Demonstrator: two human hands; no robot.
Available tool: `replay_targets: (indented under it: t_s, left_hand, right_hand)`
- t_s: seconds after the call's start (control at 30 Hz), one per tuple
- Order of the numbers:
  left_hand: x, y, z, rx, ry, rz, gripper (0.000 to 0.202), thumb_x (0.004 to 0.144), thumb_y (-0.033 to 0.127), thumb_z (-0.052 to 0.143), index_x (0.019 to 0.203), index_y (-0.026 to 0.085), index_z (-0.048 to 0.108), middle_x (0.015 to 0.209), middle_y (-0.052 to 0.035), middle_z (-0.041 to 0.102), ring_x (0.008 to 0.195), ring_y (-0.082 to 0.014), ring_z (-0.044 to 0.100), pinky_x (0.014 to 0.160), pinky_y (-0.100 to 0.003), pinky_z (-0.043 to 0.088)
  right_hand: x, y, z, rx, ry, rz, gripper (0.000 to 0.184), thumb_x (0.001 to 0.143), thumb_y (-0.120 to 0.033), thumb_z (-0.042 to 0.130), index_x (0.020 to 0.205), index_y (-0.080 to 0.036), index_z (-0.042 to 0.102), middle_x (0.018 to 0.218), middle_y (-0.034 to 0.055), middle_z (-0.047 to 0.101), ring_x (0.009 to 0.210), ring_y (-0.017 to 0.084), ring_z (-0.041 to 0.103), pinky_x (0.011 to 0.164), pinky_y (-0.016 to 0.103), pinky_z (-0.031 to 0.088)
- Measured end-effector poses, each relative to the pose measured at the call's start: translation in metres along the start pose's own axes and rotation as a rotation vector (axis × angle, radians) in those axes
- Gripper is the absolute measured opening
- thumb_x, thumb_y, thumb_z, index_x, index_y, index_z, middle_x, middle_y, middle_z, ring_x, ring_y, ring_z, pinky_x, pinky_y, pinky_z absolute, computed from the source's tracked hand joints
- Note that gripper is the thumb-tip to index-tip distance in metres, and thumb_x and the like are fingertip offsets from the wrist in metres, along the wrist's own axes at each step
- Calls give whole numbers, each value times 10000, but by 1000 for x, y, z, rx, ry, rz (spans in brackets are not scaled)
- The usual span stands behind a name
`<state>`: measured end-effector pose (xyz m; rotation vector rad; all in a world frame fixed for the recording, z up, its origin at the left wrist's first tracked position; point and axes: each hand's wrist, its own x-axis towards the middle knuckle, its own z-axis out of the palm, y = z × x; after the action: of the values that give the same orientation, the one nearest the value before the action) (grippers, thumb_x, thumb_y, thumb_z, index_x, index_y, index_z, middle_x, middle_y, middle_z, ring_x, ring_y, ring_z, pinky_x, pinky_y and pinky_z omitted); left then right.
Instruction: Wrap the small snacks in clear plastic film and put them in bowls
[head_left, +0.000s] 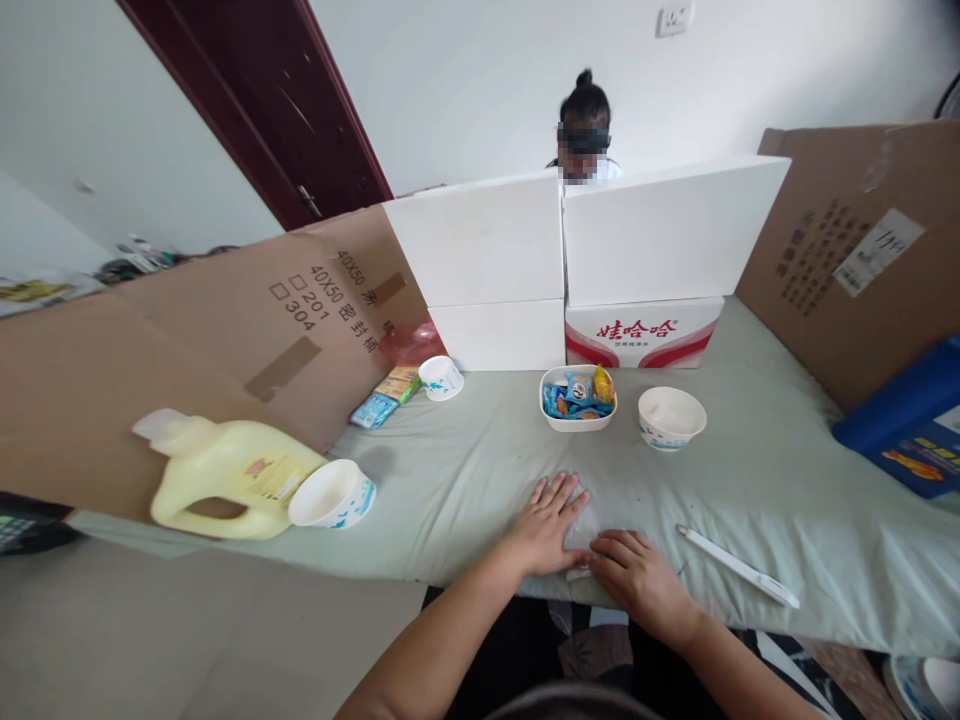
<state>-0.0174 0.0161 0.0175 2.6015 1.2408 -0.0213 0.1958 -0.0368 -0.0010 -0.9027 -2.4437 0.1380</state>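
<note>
A sheet or bag of clear, crinkled plastic point(590, 518) lies on the cloth near the table's front edge. My left hand point(549, 528) rests on its left side, palm down with the fingers spread. At the right lower side of the plastic is my right hand point(646, 585), its fingers stretched forward over it and slightly bent; its thumb is hidden. Beyond the hands stands a white tub point(577, 424) filled with blue-wrapped snacks point(574, 402) and one yellow packet point(602, 384). A white paper bowl point(671, 438) is to the tub's right. To the right of my right hand lies a white pen-shaped tool point(739, 566).
At left, a yellow jug point(247, 465) lies tilted beside a paper bowl point(352, 510). Another bowl point(442, 380) and colourful packets point(379, 405) sit farther back. White boxes point(495, 250) and cardboard point(840, 220) wall the table. A blue container point(911, 420) leans at right. A person point(585, 125) is behind.
</note>
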Motion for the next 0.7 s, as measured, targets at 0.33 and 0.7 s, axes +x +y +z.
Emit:
replay_targets:
  t_s: [0.33,0.7]
  left_hand:
    - [-39,27,4,-224,274,262,453,777,604,611,988,204,635,998,-80,638,1000,-250,559,926,-390,446]
    - [-15,22,17,-484,525,-270,89,865,178,542,941,188,586,840,-38,666,776,-183,635,727,-310,505]
  right_hand:
    - [-6,-18,-19,202,-151,155,256,960,-139,343,997,-185,592,944,67,676,880,190,626,808,343,479]
    - [12,11,11,490,-1,597,406,887,-274,438,1284,-194,418,975,75,688,879,213,671,775,361,522]
